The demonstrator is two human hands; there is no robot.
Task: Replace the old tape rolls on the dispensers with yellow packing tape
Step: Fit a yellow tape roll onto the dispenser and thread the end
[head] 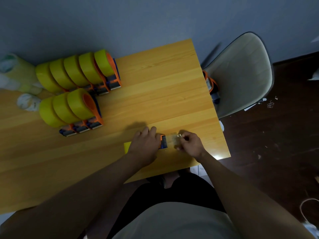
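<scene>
Wooden table [155, 87] taken as landmark. Near its front right corner lies a dispenser [163, 141], orange and blue, mostly covered by the left hand [144, 147], which lies over it with fingers curled down around its body, gripping it. A yellow tape roll [127, 147] shows only as a corner behind the left wrist, on the table surface. Just right of the dispenser mouth the right hand [189, 143] pinches the free end of a pale, translucent tape strip [173, 140] between thumb and curled fingers; the strip spans from the dispenser to that hand. At the table's far left stand two rows of loaded dispensers: a back row [81, 71] of five with yellow rolls, and a front row [69, 109] of three, cutters facing the person. Left of these rows, pale rolls [19, 73], blurred. Off the table's right edge, a chair [241, 73] with one more dispenser [211, 85] on its seat, touching the table edge.
</scene>
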